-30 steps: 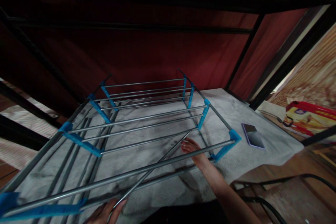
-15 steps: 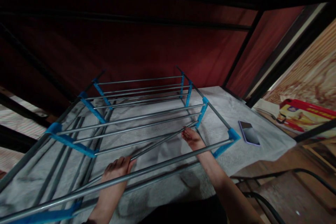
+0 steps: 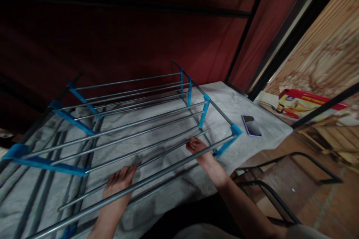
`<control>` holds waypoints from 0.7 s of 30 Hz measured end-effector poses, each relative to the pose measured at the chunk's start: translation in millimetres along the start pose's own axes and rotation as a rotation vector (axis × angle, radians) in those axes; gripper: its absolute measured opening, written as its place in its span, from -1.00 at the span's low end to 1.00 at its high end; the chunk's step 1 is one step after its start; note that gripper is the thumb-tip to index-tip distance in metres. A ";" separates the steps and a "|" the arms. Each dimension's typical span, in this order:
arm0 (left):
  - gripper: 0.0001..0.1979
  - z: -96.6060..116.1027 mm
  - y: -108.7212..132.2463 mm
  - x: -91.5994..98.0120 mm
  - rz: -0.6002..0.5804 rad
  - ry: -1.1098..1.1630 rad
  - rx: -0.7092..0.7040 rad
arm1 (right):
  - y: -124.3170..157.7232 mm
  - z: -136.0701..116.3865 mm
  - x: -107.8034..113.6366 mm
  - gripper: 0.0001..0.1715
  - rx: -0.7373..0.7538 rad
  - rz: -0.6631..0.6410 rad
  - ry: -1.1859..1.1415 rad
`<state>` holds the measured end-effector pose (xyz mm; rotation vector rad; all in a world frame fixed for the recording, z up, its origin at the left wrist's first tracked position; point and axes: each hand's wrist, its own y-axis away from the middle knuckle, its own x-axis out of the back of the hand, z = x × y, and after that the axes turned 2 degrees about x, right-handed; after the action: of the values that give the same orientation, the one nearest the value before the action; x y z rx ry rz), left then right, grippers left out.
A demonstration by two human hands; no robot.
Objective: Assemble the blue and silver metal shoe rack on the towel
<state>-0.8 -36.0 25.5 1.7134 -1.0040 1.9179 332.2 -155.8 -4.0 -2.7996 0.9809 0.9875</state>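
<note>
A grey metal rod (image 3: 162,153) lies across both my hands, with its ends free of the blue brackets. My left hand (image 3: 119,181) has its fingers closed over the rod left of its middle. Closer to the rod's right end, my right hand (image 3: 198,147) pinches it between thumb and fingers. Both forearms pass beneath a thicker front tube. Around the hands stands a partly assembled rack (image 3: 129,121) of grey tubes joined by blue plastic brackets. A blue bracket (image 3: 228,140) at the right front is near my right hand.
The rack rests on a pale grey blanket (image 3: 215,101). A phone (image 3: 251,125) lies to its right. Dark bed-frame posts and a red curtain (image 3: 126,41) enclose the back. A metal-framed chair (image 3: 283,175) and a red-yellow box (image 3: 305,104) stand at the right.
My view has turned rightward. The rod's right end has come away from beside the bracket, and the rod now runs more nearly parallel to the rack's bars. Both hands keep their grip.
</note>
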 end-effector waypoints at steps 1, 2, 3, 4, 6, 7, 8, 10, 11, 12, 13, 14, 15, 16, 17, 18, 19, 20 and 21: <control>-0.49 -3.2 3.7 -2.6 0.003 0.025 -0.043 | 11.2 2.9 0.9 -0.74 -0.025 0.046 -0.044; -0.49 -5.8 7.3 -4.9 0.006 0.046 -0.081 | 21.6 5.2 2.7 -0.74 -0.048 0.081 -0.065; -0.50 -7.5 10.6 -6.6 0.010 0.062 -0.110 | 30.8 6.8 5.1 -0.74 -0.069 0.104 -0.070; -0.52 -8.0 13.4 -7.7 0.012 0.073 -0.133 | 38.5 7.6 7.9 -0.74 -0.094 0.128 -0.085; -0.54 -5.8 17.2 -8.2 0.005 0.077 -0.163 | 47.7 7.4 12.7 -0.73 -0.139 0.163 -0.118; -0.55 -3.6 18.3 -7.9 0.003 0.072 -0.168 | 49.3 6.6 13.7 -0.72 -0.154 0.171 -0.131; -0.55 -1.1 18.8 -7.5 0.001 0.065 -0.163 | 48.9 5.5 13.6 -0.72 -0.160 0.172 -0.138; -0.53 3.3 18.7 -7.1 -0.001 0.062 -0.132 | 43.8 3.4 9.7 -0.76 -0.155 0.158 -0.146; -0.53 4.6 18.3 -7.3 0.000 0.071 -0.111 | 39.7 2.5 6.3 -0.78 -0.150 0.145 -0.151; -0.54 5.2 17.6 -7.7 0.003 0.086 -0.092 | 35.0 1.7 2.5 -0.78 -0.142 0.129 -0.155; -0.55 5.0 16.8 -8.6 0.005 0.109 -0.075 | 30.0 1.1 -1.4 -0.78 -0.135 0.109 -0.157; -0.56 4.3 15.8 -9.7 0.006 0.134 -0.060 | 24.8 0.7 -5.1 -0.79 -0.130 0.089 -0.159; -0.57 3.2 14.6 -11.1 0.010 0.160 -0.046 | 19.4 0.5 -8.5 -0.80 -0.125 0.070 -0.162; -0.58 1.9 13.1 -12.7 0.021 0.183 -0.033 | 14.0 0.4 -11.3 -0.82 -0.117 0.050 -0.167; -0.59 0.6 11.3 -14.4 0.040 0.199 -0.019 | 8.3 0.5 -13.6 -0.83 -0.107 0.025 -0.165; -0.60 -0.7 9.1 -16.1 0.061 0.207 -0.001 | 2.5 0.7 -15.5 -0.83 -0.097 0.002 -0.155; -0.60 -1.8 6.4 -17.8 0.083 0.211 0.016 | -3.5 0.9 -17.1 -0.81 -0.090 -0.017 -0.140; -0.61 -2.8 3.3 -19.2 0.099 0.213 0.032 | -9.9 1.1 -18.4 -0.77 -0.086 -0.035 -0.121; -0.61 -3.8 -0.3 -20.5 0.105 0.218 0.043 | -16.5 1.4 -19.6 -0.73 -0.087 -0.049 -0.103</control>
<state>0.5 -29.5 5.8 1.4592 -0.9935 2.1522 328.9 -131.3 3.0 -2.7933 0.8737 1.1815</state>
